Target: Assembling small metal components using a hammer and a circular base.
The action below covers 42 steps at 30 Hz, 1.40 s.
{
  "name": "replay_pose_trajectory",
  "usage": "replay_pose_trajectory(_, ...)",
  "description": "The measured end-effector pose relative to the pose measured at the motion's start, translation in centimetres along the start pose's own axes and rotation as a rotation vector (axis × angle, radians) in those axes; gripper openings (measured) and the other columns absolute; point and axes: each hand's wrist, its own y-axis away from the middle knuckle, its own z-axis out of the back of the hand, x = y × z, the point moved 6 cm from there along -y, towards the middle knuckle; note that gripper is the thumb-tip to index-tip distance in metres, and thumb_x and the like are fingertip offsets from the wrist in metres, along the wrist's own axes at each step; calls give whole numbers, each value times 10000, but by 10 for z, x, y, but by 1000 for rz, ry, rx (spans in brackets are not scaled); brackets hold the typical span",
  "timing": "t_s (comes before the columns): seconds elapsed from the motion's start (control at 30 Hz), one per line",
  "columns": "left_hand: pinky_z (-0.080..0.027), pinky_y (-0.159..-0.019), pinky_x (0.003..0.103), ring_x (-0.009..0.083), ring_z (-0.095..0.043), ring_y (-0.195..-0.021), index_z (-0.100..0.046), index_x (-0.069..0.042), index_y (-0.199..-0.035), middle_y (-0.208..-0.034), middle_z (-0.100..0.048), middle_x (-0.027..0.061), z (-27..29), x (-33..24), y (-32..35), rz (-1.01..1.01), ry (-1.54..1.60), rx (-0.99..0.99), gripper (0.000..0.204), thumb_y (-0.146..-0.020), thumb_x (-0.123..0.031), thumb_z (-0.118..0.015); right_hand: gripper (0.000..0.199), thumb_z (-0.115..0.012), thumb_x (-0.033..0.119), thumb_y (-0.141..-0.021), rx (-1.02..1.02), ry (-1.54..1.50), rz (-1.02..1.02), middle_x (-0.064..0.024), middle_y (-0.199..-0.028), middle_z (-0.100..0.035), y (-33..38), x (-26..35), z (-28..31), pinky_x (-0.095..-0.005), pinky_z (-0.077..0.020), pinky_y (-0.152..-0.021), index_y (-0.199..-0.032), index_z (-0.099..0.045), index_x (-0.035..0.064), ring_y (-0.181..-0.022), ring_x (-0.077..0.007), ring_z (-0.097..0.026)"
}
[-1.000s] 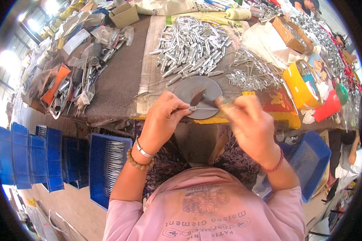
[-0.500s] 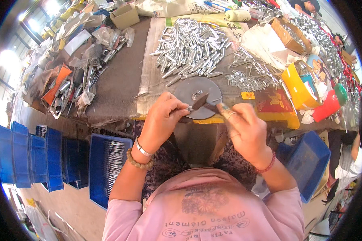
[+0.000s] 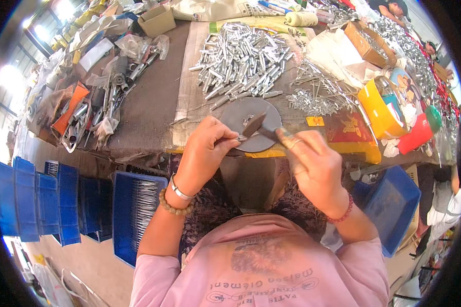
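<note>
At frame centre, over the grey disc (image 3: pixel 232 114), a small metal piece (image 3: pixel 242 138) is pinched by the left hand (image 3: pixel 205 149) – best kept steady, fingertips clear – while the hammer (image 3: pixel 254 124) is gripped in the closed right hand (image 3: pixel 317 162).

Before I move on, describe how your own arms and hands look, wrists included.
The left hand and right hand wear no gloves; the right is partly blurred. A silver bangle and a brown bead bracelet circle the left wrist, a red bracelet the right. Short pink sleeves leave both forearms bare.
</note>
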Motion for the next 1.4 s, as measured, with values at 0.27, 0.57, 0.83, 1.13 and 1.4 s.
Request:
replay_pose_trajectory(0.27, -522, -824, 292, 160, -647, -911, -805, -17, -1013, -971, -640, 42, 1, 13, -3, 160, 168, 108, 142, -890, 8, -871, 493, -750, -45, -864, -145, 47, 67, -90, -1069, -692, 0, 5, 16, -399, -598, -762, -1326, -813, 117, -871, -288, -727)
replay_pose_trajectory(0.57, -513, -809, 288, 148, -639, -897, -810, -18, -1002, -959, -645, 38, 1, 16, -3, 129, 143, 93, 152, -871, 0, -885, 500, -739, -21, -838, -219, 37, 82, -85, -1049, -685, -3, 10, 24, -399, -590, -723, -1304, -833, 133, -854, -275, -710)
replay_pose_trajectory(0.83, -495, -796, 284, 138, -620, -893, -806, -26, -997, -951, -636, 37, 2, 16, -4, 123, 134, 95, 165, -860, 22, -884, 551, -723, -24, -887, 90, -35, 36, -105, -998, -657, 5, -1, -11, -430, -603, -749, -1413, -753, 138, -886, -318, -722)
replay_pose_trajectory(1.13, -482, -785, 286, 151, -603, -877, -814, -50, -1025, -943, -628, 18, 2, 17, -1, 120, 214, 118, 197, -855, 9, -893, 373, -767, 26, -870, -11, 222, 170, -147, -1018, -670, -31, -18, -10, -471, -590, -770, -1235, -766, 104, -892, -366, -712)
replay_pose_trajectory(1.4, -511, -813, 298, 167, -651, -916, -832, -48, -1133, -998, -685, 44, -5, -12, 20, -82, -78, -150, 258, -885, 14, -870, 110, -776, 68, -907, 198, -114, -195, -132, -856, -702, 5, -6, -35, -484, -568, -722, -966, -685, 57, -787, -374, -707)
